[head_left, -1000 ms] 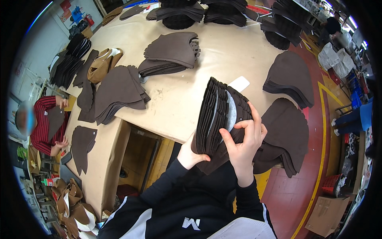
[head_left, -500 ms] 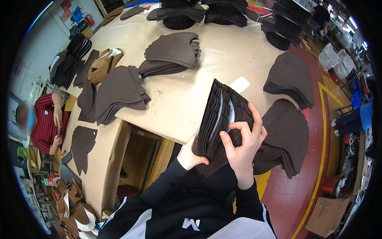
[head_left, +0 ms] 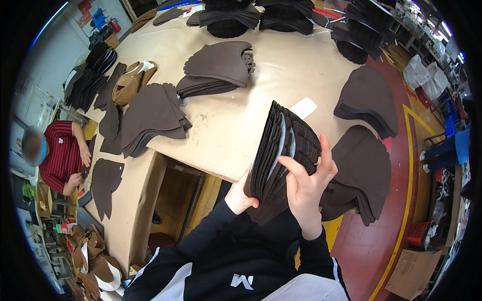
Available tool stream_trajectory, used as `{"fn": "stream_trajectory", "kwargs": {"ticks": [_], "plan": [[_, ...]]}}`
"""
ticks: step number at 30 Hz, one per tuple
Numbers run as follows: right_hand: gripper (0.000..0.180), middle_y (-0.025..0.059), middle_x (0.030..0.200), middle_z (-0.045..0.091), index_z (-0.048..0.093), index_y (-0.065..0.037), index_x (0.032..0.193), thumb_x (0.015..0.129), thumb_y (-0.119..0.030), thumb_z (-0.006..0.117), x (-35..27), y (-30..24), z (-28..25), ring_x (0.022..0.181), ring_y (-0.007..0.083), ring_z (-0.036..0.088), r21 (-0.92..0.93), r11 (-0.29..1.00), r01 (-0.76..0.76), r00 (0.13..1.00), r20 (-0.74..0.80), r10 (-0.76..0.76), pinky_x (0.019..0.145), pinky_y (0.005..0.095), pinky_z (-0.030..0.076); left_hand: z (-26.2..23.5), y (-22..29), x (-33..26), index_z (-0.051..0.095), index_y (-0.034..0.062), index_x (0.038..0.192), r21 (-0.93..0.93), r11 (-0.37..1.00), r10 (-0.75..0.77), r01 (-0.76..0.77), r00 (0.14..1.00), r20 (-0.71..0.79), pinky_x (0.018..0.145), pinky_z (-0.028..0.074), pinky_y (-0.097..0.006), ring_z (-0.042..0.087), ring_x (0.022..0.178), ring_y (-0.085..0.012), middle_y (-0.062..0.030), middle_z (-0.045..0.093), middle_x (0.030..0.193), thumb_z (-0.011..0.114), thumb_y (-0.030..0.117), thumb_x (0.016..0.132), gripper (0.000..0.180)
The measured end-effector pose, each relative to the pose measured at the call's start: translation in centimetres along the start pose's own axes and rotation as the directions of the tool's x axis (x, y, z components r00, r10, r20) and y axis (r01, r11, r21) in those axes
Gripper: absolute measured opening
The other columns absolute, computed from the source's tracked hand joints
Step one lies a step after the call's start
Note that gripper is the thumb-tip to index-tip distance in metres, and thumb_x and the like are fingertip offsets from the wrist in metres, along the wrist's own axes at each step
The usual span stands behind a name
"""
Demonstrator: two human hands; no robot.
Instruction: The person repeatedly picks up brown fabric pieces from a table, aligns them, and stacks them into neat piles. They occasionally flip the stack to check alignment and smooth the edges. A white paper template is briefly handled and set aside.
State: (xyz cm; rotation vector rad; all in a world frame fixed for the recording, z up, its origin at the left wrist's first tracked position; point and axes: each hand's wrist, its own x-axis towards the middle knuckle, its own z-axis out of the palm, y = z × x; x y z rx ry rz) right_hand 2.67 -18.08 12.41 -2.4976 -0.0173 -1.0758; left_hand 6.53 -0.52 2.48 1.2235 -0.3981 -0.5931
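Just beyond the near table edge, a thick stack of dark brown cut shoe pieces (head_left: 268,165) is held tilted up with its layered edges fanned. A few pale grey sheets show between the layers. My left hand (head_left: 240,194) grips the stack at its lower left, with the thumb across the near side and the other fingers hidden behind. Over the stack's right side is my right hand (head_left: 309,188), fingers spread, one fingertip at the layer edges by the pale sheets. Behind it on the right lies another pile of brown pieces (head_left: 362,163).
More brown piles lie about the beige table (head_left: 221,133), including a scalloped pile (head_left: 153,113) at left. A white card (head_left: 304,108) lies beyond the held stack. Tan shoes (head_left: 131,83) rest at far left. A co-worker in a striped shirt (head_left: 61,150) handles a dark piece at the left edge.
My right hand's finger and thumb have come out of their pinch, and its fingers are now spread. The held stack has barely shifted. The co-worker's hands have moved lower and towards the table.
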Motion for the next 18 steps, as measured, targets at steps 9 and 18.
{"fn": "stream_trajectory", "kwargs": {"ticks": [9,18], "plan": [[0.017,0.0125,0.14,0.054,0.064,-0.013,0.079,0.071,-0.023,0.075,1.1,-1.1,-0.7,0.117,0.0214,0.053,0.016,0.99,-0.144,0.99,0.014,0.143,0.094,0.0378,0.027,0.0,-0.4,-0.3,0.028,-0.0034,0.15,0.216,0.975,0.071,-0.06,0.997,-0.044,0.11,0.037,-0.035,0.045,0.132,-0.0201,-0.0111,0.048,0.144,0.074,0.071,0.053,0.131],[0.043,0.0115,0.154,0.035,0.057,-0.017,0.102,0.067,-0.024,0.083,-0.4,0.0,0.7,0.119,0.0279,0.05,-0.094,0.987,-0.13,0.991,-0.056,0.125,0.097,0.0432,0.032,-0.9,-1.6,-0.3,0.008,0.0004,0.156,0.276,0.96,0.039,-0.043,0.999,0.022,0.117,0.026,-0.036,0.03,0.146,-0.029,-0.0207,0.032,0.156,0.071,0.078,0.054,0.143]]}}
